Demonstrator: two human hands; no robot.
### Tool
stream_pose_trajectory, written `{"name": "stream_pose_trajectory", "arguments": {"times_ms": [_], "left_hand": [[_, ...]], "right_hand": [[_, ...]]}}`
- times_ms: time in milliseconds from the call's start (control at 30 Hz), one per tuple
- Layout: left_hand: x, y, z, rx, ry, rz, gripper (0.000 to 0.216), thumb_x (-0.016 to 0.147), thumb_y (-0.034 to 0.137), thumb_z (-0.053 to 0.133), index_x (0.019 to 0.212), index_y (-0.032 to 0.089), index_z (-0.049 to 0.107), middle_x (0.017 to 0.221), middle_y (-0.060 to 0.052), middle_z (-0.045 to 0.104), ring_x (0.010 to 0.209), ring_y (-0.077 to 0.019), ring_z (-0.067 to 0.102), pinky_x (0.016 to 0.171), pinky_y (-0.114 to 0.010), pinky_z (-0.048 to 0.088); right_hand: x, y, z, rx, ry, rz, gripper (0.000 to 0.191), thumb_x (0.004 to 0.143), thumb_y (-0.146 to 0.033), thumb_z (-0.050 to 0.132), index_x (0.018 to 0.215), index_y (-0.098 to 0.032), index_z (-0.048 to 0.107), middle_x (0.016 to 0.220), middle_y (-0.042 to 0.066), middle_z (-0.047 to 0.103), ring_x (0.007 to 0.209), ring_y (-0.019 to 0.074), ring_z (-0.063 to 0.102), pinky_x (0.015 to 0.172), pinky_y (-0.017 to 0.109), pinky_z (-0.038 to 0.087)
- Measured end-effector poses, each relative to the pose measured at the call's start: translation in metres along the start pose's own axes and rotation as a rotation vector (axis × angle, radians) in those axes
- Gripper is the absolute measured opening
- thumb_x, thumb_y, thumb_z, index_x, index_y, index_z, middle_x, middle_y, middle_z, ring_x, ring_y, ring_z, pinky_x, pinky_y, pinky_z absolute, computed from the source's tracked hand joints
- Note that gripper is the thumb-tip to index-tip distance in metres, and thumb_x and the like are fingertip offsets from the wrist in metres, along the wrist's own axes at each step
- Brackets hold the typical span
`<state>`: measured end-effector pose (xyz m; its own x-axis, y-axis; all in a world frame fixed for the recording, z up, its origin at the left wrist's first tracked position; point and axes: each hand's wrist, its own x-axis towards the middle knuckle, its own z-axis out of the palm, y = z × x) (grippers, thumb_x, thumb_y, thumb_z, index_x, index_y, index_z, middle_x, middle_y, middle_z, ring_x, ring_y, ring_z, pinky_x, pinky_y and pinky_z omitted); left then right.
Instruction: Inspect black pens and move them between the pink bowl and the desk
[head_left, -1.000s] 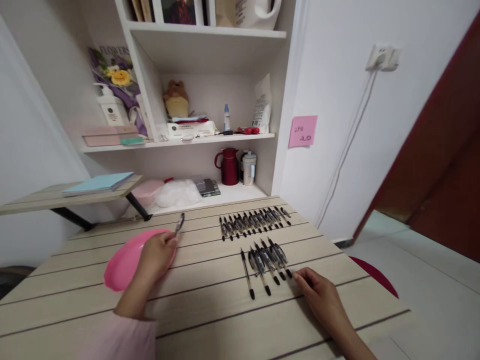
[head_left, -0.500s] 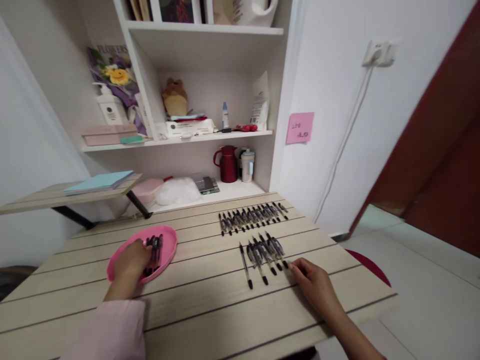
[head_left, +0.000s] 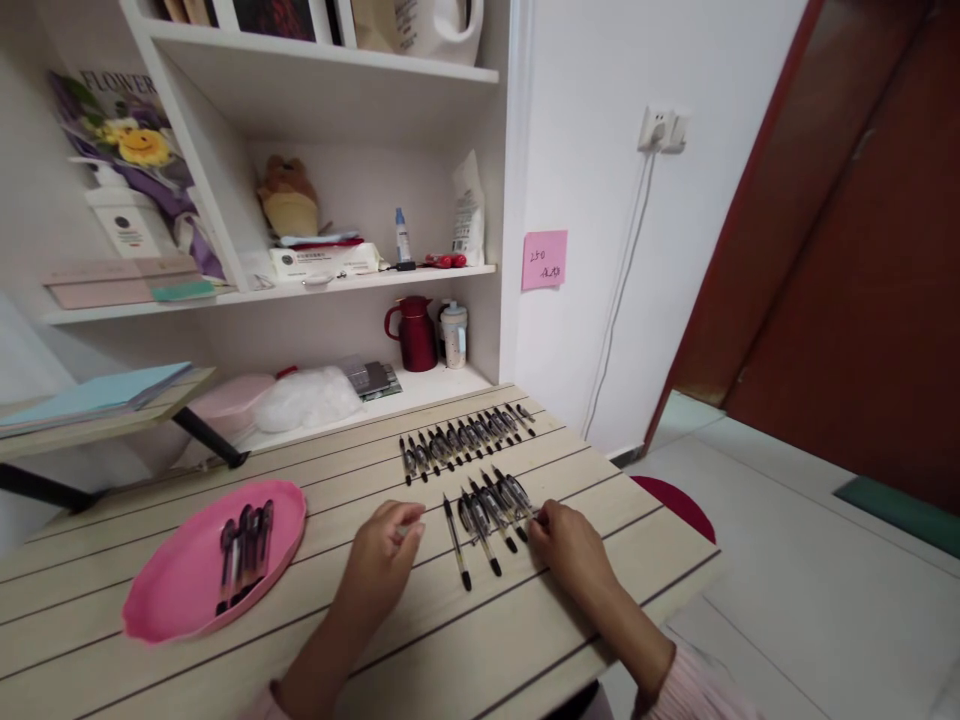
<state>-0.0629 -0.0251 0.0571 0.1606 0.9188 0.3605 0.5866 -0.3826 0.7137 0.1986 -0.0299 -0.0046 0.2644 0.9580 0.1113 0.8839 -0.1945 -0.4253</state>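
Note:
My left hand (head_left: 381, 560) is over the table, to the left of the nearer row of black pens (head_left: 491, 510). Its fingers are half curled, with thumb and forefinger apart, and I see no pen in it. At the right end of that row my right hand (head_left: 574, 548) has its fingers closed at the black end of the last pen, partly hiding it. A single pen (head_left: 457, 542) lies at the row's left end. Several more pens (head_left: 244, 553) lie together on a pink tray (head_left: 169, 575) at the left.
Behind the nearer row, a longer row of pens (head_left: 465, 443) lies on the slatted table (head_left: 420, 640). A raised wooden stand (head_left: 112, 420) holds blue paper (head_left: 97, 393) at the left. Shelves (head_left: 352, 290) rise behind, with a red jug (head_left: 417, 335).
My left hand has left the pens on the pink tray and moved right, toward the nearer row. My right hand stays at the row's right end. The camera view has turned right.

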Motion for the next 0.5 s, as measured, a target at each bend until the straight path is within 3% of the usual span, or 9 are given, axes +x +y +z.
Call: {"name": "stream_pose_trajectory", "arguments": {"times_ms": [133,267,433,500], "left_hand": [[-0.004,0.018,0.038,-0.476,-0.135,-0.306,0.025,0.071,0.032,0.060,0.089,0.016,0.064,0.084,-0.008,0.067,0.079,-0.0195,0.062,0.070,-0.030,0.048],[-0.006,0.027,0.072,-0.960,-0.105,-0.607,0.038,0.071,0.036,0.063,0.101,0.014,0.056,0.087,-0.011,0.067,0.078,-0.0191,0.063,0.071,-0.032,0.048],[-0.010,0.027,0.089,-1.260,-0.100,-0.668,0.025,0.076,0.036,0.058,0.090,0.015,0.055,0.067,-0.004,0.062,0.064,-0.0157,0.062,0.064,-0.029,0.047],[-0.013,0.027,0.087,-1.301,-0.099,-0.726,0.021,0.076,0.035,0.057,0.085,0.016,0.054,0.058,0.001,0.056,0.056,-0.0137,0.059,0.058,-0.028,0.047]], "right_hand": [[-0.009,-0.001,-0.005,0.271,0.063,-0.034,0.015,0.076,-0.026,0.048,0.066,-0.018,0.056,0.066,0.006,0.063,0.063,0.0167,0.055,0.055,0.025,0.032],[-0.032,-0.018,0.004,0.667,0.007,-0.138,0.016,0.073,-0.028,0.051,0.059,-0.019,0.052,0.054,0.000,0.056,0.051,0.0128,0.047,0.050,0.023,0.033],[-0.040,-0.027,0.004,0.800,-0.166,-0.283,0.012,0.070,-0.026,0.055,0.063,-0.019,0.051,0.057,-0.002,0.055,0.053,0.0110,0.046,0.051,0.021,0.033],[-0.027,-0.019,-0.004,0.721,-0.142,-0.291,0.008,0.071,-0.026,0.055,0.069,-0.019,0.053,0.064,-0.001,0.057,0.059,0.0122,0.049,0.055,0.021,0.034]]}}
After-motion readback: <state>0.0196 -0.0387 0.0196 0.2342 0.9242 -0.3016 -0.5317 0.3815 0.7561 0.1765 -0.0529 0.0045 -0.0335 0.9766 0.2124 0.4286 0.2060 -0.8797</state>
